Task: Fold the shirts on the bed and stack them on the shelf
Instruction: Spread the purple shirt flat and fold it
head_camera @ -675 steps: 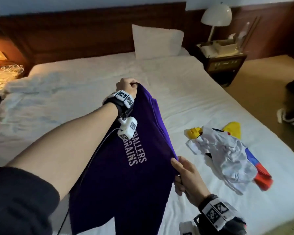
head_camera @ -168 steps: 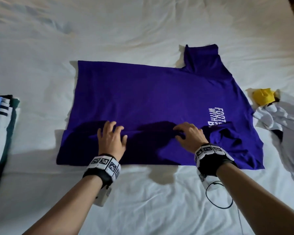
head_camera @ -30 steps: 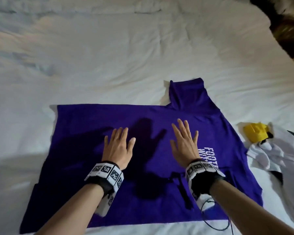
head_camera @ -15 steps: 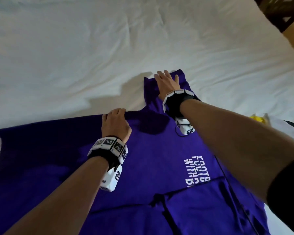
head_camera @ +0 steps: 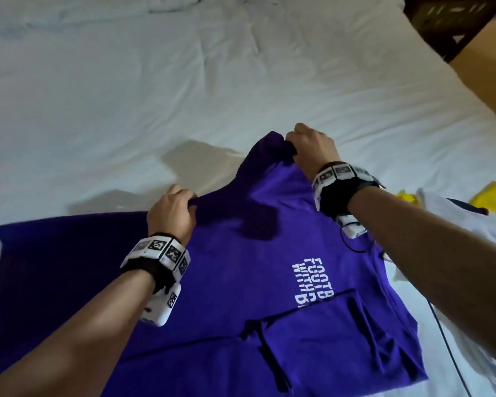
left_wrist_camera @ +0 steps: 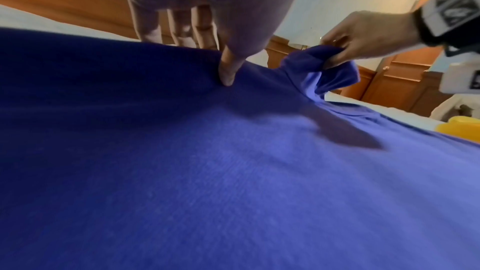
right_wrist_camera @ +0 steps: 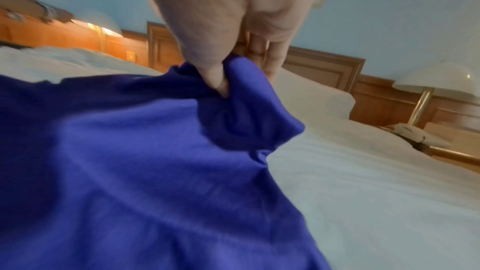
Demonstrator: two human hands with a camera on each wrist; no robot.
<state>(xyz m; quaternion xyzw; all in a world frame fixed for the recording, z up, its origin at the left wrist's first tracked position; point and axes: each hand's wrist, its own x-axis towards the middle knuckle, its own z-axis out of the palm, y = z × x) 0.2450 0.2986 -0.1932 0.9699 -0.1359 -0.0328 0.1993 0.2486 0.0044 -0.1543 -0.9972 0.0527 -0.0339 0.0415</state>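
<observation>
I am watching my left hand pinching the far edge of the purple shirt, thumb pressing the cloth from the near side and fingers curling over the top; in the left wrist view the thumb is digging into the fabric. My right hand is gripping the bunched sleeve further out and to the right of the left one, fingers curled round a wad of it and lifting it off the sheet; the right wrist view is showing the thumb sinking into that wad. The two hands are sitting apart, with a ridge of raised cloth running between them.

Below both wrists the shirt is lying mostly flat on the bed, white lettering showing under my right forearm; a folded-over flap is lying across the near part of it.

I am seeing no containers. To the right of my right arm a crumpled white and yellow garment is resting on the sheet. The sheet beyond my hands is lying white and wrinkled; past it, in the right wrist view, a pillow, wooden wall panelling and a lamp are standing against a pale wall.
</observation>
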